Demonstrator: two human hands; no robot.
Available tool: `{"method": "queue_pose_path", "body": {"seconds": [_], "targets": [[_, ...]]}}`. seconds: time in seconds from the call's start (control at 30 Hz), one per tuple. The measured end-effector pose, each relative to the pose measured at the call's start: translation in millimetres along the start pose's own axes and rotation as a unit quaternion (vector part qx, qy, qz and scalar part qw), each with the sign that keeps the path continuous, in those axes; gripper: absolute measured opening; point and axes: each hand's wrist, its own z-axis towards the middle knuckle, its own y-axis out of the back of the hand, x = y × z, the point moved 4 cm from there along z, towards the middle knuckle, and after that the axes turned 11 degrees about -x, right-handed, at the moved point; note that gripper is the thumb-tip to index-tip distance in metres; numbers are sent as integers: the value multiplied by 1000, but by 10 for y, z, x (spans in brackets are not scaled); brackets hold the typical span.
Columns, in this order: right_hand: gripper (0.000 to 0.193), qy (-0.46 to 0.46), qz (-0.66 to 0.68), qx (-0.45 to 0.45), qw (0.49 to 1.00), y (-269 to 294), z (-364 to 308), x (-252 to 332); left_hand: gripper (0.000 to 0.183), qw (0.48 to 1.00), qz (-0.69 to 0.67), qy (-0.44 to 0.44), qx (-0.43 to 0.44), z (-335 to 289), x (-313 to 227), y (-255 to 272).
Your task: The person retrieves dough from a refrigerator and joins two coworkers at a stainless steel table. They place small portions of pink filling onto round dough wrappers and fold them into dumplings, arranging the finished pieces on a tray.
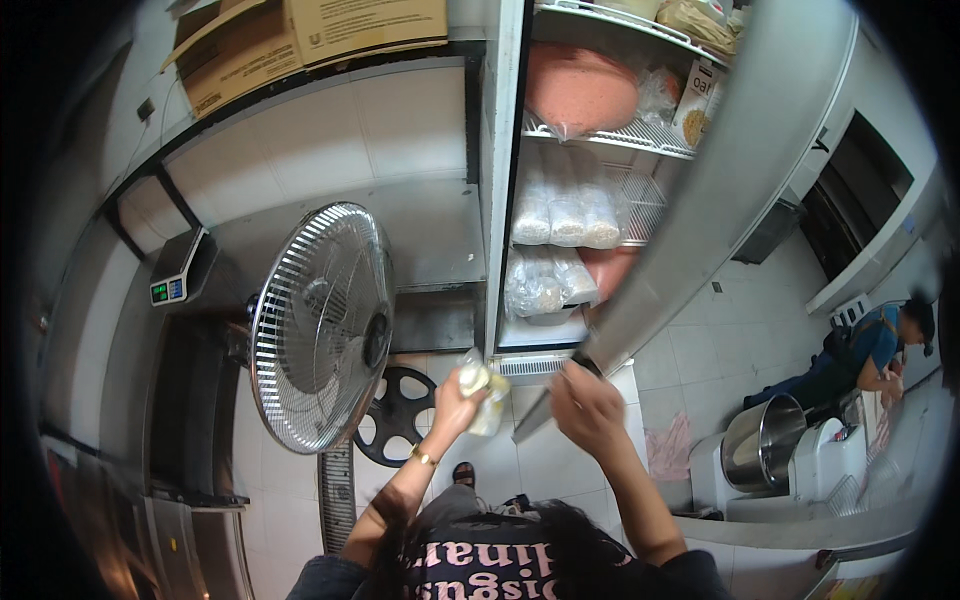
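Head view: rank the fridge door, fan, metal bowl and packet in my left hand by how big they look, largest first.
1. Fridge door
2. Fan
3. Metal bowl
4. Packet
Apparent size only; the bowl stands farther off than the packet.

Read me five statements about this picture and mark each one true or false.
1. The left hand holds a wrapped package. True.
2. The right hand is at the edge of the fridge door. True.
3. The fridge door is shut. False: it stands open, showing wire shelves.
4. No fan is in view. False: a metal fan stands at left.
5. The scale has a lit display. True.
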Motion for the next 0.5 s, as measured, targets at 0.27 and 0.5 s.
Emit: {"method": "queue_pose_path", "body": {"seconds": [0.27,0.5], "targets": [[84,-240,-424,-151,860,1527,-593,-80,26,947,-268,23,176,1345,-1082,-1520],[71,-529,-284,-419,681,2184,-1300,-362,4,865,-413,186,215,2319,-1972,-3056]]}}
